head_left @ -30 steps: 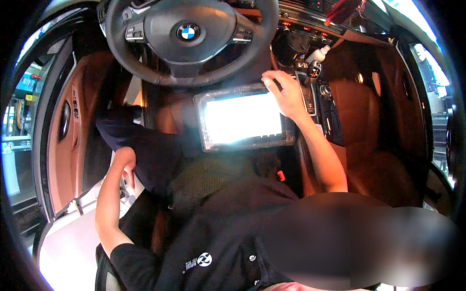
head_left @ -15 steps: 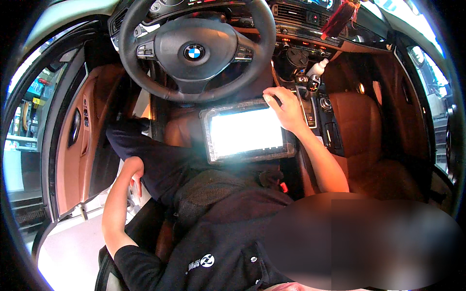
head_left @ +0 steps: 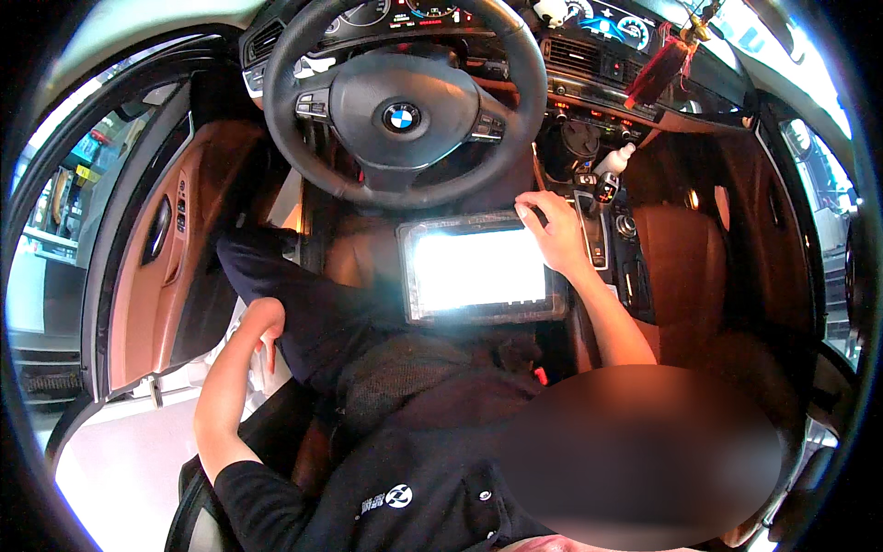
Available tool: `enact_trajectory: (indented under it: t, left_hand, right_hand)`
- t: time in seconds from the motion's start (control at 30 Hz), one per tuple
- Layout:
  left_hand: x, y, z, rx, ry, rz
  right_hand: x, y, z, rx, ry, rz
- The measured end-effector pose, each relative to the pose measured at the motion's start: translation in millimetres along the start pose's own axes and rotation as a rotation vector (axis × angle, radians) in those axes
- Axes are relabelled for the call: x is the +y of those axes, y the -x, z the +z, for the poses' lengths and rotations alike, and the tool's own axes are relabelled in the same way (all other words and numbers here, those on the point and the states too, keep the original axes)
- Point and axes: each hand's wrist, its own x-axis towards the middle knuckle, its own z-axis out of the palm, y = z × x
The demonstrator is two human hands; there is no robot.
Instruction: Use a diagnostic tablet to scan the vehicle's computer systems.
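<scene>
A tablet [head_left: 474, 271] in a dark rugged case, its screen glaring white, sits at my lap below the steering wheel [head_left: 326, 179]. My right hand [head_left: 558, 230] grips its top right corner, with the fingers curled at the edge. My left hand [head_left: 269, 327] rests against my left thigh [head_left: 308, 322], wrist bent and fingers hanging loosely downward, partly hidden, with no object visible in them.
The open driver's door [head_left: 170, 304] is at left. At right are the gear selector [head_left: 605, 189], a white bottle [head_left: 616, 158] and the brown passenger seat [head_left: 681, 285]. A red tassel [head_left: 658, 74] hangs before the dashboard [head_left: 589, 51].
The view has shifted, so the wheel and tablet sit lower and farther right and more of the dashboard shows. Both hands keep their places on tablet and thigh.
</scene>
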Motion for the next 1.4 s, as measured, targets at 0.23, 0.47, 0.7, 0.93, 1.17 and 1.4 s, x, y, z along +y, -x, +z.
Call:
enact_trajectory:
  t: [0.23,0.47,0.7,0.93,1.17,1.4]
  left_hand:
    - [-9.1,-1.1,4.9,0.329,-0.063,0.087]
    - [2.7,-8.9,-15.1,-0.104,0.236,0.027]
    - [8.9,54.7,10.0,0.102,0.041,0.091]
    - [-34.4,-63.7,-8.1,0.249,-1.416,0.512]
    - [-0.2,55.9,38.9,0.191,-0.166,0.117]
    - [-4.3,0.7,5.5,-0.029,0.340,0.094]
  right_hand:
    - [-0.8,-0.7,0.8,0.025,0.011,-0.027]
    - [1.1,-0.5,-0.1,0.008,0.009,-0.029]
    - [2.7,3.2,-1.4,0.013,0.023,-0.025]
    - [4.5,-0.5,-1.3,0.037,-0.005,-0.060]
    - [9.1,1.4,5.2,0.010,0.034,-0.011]
    - [4.7,-1.5,5.8,-0.020,0.014,-0.009]
